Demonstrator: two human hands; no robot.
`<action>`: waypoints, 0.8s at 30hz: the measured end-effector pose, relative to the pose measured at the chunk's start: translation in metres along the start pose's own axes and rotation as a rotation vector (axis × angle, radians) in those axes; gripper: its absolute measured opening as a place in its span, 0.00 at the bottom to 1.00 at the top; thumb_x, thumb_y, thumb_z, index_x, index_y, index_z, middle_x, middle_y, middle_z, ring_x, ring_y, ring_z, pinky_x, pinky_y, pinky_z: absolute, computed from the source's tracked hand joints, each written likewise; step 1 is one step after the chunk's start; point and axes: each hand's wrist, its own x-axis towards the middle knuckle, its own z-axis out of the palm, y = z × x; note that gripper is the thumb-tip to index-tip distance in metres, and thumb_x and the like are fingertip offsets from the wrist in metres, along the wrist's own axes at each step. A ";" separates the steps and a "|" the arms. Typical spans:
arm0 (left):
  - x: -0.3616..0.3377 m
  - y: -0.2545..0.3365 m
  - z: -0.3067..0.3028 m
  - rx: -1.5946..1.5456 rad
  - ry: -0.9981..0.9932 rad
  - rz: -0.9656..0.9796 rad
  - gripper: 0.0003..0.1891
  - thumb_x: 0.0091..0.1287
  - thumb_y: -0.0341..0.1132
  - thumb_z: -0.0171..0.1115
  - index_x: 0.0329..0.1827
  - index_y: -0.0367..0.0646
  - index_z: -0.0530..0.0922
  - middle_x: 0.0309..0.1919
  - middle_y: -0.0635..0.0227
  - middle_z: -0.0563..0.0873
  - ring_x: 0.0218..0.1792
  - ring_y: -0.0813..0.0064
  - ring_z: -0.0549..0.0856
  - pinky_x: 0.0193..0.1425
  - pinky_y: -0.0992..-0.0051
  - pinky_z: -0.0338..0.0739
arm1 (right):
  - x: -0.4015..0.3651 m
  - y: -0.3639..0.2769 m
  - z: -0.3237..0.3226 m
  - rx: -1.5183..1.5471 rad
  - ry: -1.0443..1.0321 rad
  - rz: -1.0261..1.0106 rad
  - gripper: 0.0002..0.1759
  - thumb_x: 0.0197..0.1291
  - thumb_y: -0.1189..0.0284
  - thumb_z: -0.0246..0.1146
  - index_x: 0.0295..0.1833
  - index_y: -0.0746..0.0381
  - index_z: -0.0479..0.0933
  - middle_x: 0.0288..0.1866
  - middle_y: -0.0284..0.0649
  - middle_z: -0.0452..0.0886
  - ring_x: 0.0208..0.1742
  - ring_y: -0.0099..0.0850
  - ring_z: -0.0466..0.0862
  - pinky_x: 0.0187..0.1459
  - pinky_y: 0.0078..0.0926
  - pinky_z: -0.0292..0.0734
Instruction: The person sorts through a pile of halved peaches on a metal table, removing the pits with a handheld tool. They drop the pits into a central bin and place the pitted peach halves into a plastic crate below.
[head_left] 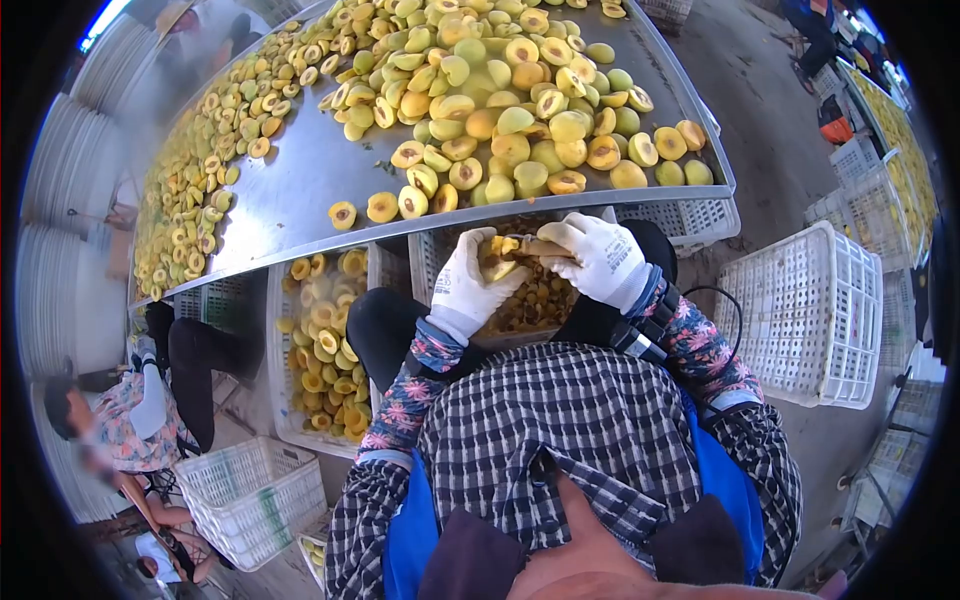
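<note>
Both my hands wear white gloves and meet just below the front edge of the metal table. My left hand (pixel 472 283) is closed round a yellow fruit piece (pixel 498 268). My right hand (pixel 598 258) is closed on a brownish tool (pixel 541 247), whose end reaches the fruit. Beneath my hands is a crate of pits and fruit scraps (pixel 530 306), partly hidden by them. On the metal table (pixel 290 190) lie many halved yellow-green fruits (pixel 510 120), some with brown pits showing.
A crate of fruit halves (pixel 325 350) stands left of my knees. White crates stand at the right (pixel 800 310) and lower left (pixel 250 495). Another person (pixel 145 420) sits at the far left. Stacked white trays (pixel 70 300) line the left side.
</note>
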 end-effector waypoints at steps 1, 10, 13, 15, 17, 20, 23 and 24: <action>0.000 -0.002 0.001 0.035 -0.009 0.017 0.34 0.52 0.39 0.77 0.59 0.37 0.69 0.46 0.60 0.81 0.46 0.71 0.82 0.54 0.73 0.78 | 0.000 0.000 0.000 0.001 -0.004 -0.006 0.19 0.54 0.67 0.67 0.51 0.55 0.75 0.40 0.41 0.79 0.42 0.43 0.83 0.41 0.38 0.79; 0.000 -0.011 -0.013 -0.661 -0.237 -0.140 0.32 0.60 0.31 0.71 0.67 0.37 0.67 0.55 0.68 0.78 0.55 0.79 0.76 0.62 0.79 0.71 | -0.007 0.007 -0.003 0.098 0.013 0.136 0.21 0.54 0.67 0.68 0.54 0.59 0.74 0.43 0.44 0.80 0.45 0.46 0.83 0.43 0.38 0.79; 0.002 -0.023 -0.009 -0.547 -0.195 -0.108 0.32 0.61 0.29 0.69 0.68 0.37 0.67 0.55 0.68 0.78 0.53 0.80 0.77 0.60 0.80 0.72 | -0.009 0.003 0.005 0.177 0.064 0.118 0.22 0.55 0.67 0.68 0.55 0.60 0.73 0.42 0.44 0.81 0.45 0.46 0.83 0.43 0.37 0.79; 0.001 -0.020 -0.010 -0.586 -0.209 -0.153 0.31 0.61 0.29 0.69 0.68 0.37 0.67 0.55 0.68 0.77 0.51 0.81 0.77 0.58 0.80 0.72 | -0.006 -0.005 0.005 0.288 0.092 0.079 0.20 0.55 0.68 0.67 0.54 0.59 0.73 0.43 0.44 0.81 0.46 0.46 0.83 0.44 0.37 0.79; -0.002 -0.018 -0.013 -0.619 -0.227 -0.200 0.30 0.62 0.29 0.68 0.68 0.37 0.67 0.55 0.68 0.77 0.50 0.81 0.78 0.57 0.81 0.73 | -0.009 0.001 0.011 0.177 -0.013 0.111 0.20 0.56 0.68 0.67 0.53 0.59 0.74 0.43 0.44 0.81 0.46 0.46 0.82 0.44 0.37 0.78; 0.001 -0.021 -0.019 -0.753 -0.178 -0.375 0.30 0.62 0.29 0.67 0.68 0.37 0.67 0.54 0.69 0.77 0.48 0.82 0.78 0.55 0.81 0.74 | -0.015 0.018 0.015 0.025 -0.155 0.196 0.19 0.56 0.67 0.66 0.52 0.58 0.74 0.44 0.44 0.81 0.46 0.46 0.82 0.47 0.37 0.78; 0.001 -0.036 -0.008 -0.547 -0.120 -0.126 0.34 0.59 0.29 0.71 0.68 0.37 0.65 0.55 0.67 0.76 0.56 0.77 0.76 0.63 0.76 0.70 | -0.017 0.017 0.014 0.189 -0.128 0.265 0.17 0.58 0.67 0.66 0.52 0.60 0.73 0.44 0.45 0.82 0.46 0.45 0.83 0.47 0.37 0.78; -0.001 -0.032 -0.007 -0.547 -0.124 -0.130 0.34 0.59 0.29 0.71 0.68 0.37 0.65 0.55 0.67 0.76 0.56 0.77 0.76 0.63 0.76 0.70 | -0.015 0.012 0.014 0.192 -0.129 0.270 0.17 0.58 0.67 0.66 0.52 0.60 0.73 0.44 0.45 0.82 0.46 0.45 0.83 0.47 0.37 0.78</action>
